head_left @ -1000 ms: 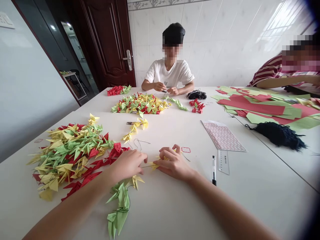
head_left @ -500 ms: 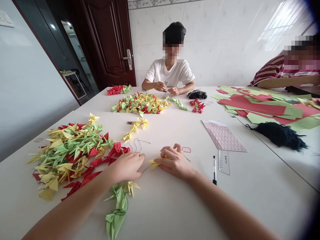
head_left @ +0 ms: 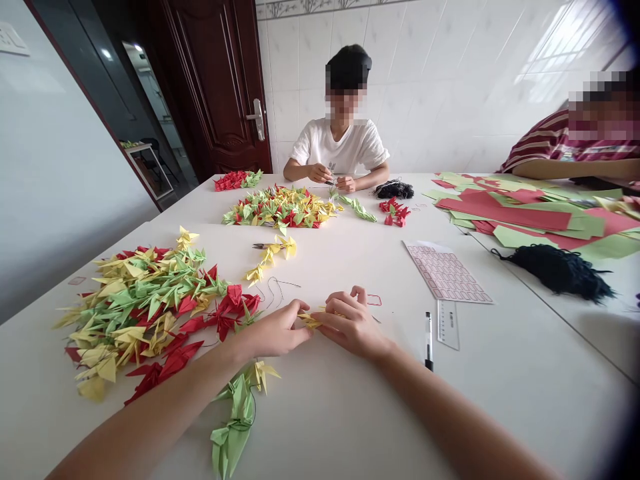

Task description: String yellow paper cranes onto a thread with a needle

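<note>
A yellow paper crane [head_left: 310,321] is between my hands, low over the white table [head_left: 340,413]. My right hand [head_left: 354,325] is closed around it from the right, its fingers covering most of the paper. From the other side, my left hand [head_left: 277,331] pinches the crane's left end between thumb and fingers. Dark thread [head_left: 274,290] lies loose just beyond my left hand. Under my left forearm a string of green cranes [head_left: 235,417] and another yellow crane [head_left: 263,377] rests on the table. Red cranes [head_left: 235,307] lie close to my left wrist.
A big heap of folded cranes [head_left: 150,293] covers the left side. Several yellow cranes [head_left: 270,257] lie ahead. A pen [head_left: 429,340], ruler [head_left: 449,325], label sheet [head_left: 447,270] and black thread bundle [head_left: 555,270] are to the right. Two people sit across, one in a white shirt [head_left: 340,147].
My left hand has moved right, from the thread onto the yellow crane's left end. My right hand has stayed almost in place, holding the crane.
</note>
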Demonstrator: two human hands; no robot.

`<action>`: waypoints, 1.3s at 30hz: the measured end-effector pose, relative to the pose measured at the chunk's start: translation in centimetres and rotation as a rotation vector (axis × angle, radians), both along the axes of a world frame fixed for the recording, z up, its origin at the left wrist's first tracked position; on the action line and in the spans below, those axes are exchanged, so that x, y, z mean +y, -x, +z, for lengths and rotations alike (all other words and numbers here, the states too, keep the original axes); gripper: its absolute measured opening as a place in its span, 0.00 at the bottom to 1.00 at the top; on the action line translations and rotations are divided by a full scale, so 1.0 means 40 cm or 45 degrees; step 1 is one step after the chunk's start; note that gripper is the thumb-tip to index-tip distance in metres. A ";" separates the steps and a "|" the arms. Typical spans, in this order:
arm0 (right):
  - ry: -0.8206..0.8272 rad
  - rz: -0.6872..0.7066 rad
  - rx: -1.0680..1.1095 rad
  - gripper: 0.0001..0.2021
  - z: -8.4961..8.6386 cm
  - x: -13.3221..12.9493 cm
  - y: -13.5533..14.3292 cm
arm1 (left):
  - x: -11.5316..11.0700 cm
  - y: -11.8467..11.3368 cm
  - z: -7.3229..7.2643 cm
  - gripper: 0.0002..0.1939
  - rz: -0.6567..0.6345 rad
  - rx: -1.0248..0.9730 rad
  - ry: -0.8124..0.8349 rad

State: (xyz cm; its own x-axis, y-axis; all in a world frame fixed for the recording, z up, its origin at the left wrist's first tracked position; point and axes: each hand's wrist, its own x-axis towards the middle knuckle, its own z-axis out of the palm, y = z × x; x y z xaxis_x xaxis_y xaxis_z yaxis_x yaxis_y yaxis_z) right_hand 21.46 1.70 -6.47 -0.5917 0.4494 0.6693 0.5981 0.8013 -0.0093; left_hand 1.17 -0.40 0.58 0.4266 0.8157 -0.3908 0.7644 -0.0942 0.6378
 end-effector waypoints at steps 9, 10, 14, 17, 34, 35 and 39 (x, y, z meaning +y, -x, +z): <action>0.040 0.075 -0.045 0.12 0.011 0.006 -0.015 | 0.004 -0.015 -0.024 0.13 -0.064 0.212 -0.401; 0.035 0.074 -0.057 0.11 0.014 0.006 -0.018 | 0.006 -0.014 -0.028 0.13 -0.065 0.229 -0.413; 0.007 0.049 -0.096 0.05 0.022 0.008 -0.026 | 0.011 -0.012 -0.032 0.10 -0.031 0.265 -0.432; -0.005 0.051 -0.127 0.06 0.023 0.010 -0.028 | 0.011 -0.012 -0.028 0.09 -0.030 0.270 -0.438; 0.039 0.154 -0.081 0.07 0.016 0.008 -0.015 | 0.014 -0.017 -0.033 0.13 -0.080 0.181 -0.430; 0.035 0.142 -0.088 0.07 0.018 0.005 -0.013 | 0.014 -0.017 -0.035 0.13 -0.077 0.162 -0.421; 0.005 0.113 -0.154 0.09 0.022 -0.003 -0.007 | 0.014 -0.018 -0.035 0.13 -0.070 0.157 -0.431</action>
State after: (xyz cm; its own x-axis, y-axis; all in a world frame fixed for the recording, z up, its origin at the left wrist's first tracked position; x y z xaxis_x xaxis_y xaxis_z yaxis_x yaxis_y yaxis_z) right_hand 21.74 1.59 -5.60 -0.7057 0.3940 0.5889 0.5217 0.8513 0.0556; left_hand 1.88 0.16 -0.83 0.4398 0.8849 -0.1535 0.8216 -0.3274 0.4668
